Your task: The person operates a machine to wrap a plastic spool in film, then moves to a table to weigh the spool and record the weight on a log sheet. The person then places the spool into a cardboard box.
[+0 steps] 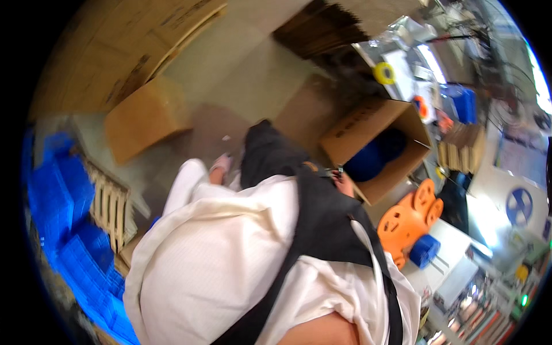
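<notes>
My right hand (344, 183) shows only in part beyond the black apron (325, 213), beside the near edge of an open cardboard box (359, 122). Its fingers look closed around a small dark thing (339, 171) too blurred to name. Inside the box lies something dark blue (376, 155). No left hand can be made out; my loose cream top (213, 253) covers much of the left side. Past its hem are a white shape (187, 181) and a pinkish shape (220, 164), perhaps a foot, both blurred.
Blue bins (66, 190) and a slatted beige crate (109, 201) stand at the left. A closed carton (144, 118) rests on the floor by a large cardboard stack (115, 52). At the right are an orange bear-shaped thing (405, 224), a blue roll (425, 251) and a cluttered bench.
</notes>
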{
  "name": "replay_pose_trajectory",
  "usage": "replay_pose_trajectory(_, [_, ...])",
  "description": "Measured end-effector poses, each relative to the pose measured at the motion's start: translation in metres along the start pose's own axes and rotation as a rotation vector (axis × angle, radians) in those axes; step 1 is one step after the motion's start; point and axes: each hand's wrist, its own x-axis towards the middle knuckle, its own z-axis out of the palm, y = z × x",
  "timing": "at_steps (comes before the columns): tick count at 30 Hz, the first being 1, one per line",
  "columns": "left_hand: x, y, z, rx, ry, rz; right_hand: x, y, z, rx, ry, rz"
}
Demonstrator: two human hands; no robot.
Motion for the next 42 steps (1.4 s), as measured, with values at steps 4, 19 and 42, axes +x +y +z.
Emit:
replay_pose_trajectory(4, [-0.027, -0.059, 0.057, 0.183, -0.17, 0.085, -0.054, 0.052, 0.002, 0.045, -0.072, 0.245])
replay_pose_trajectory(19, [-0.091, -0.12, 0.117, 0.451, -0.319, -0.083, -0.129, 0.121, -0.039, 0.289, 0.097, 0.344])
replay_pose_trajectory(42, [-0.014, 0.251, 0.072, 0.789, -0.164, 0.552, -0.216, 0.208, 0.102, 1.214, 0.59, 0.712])
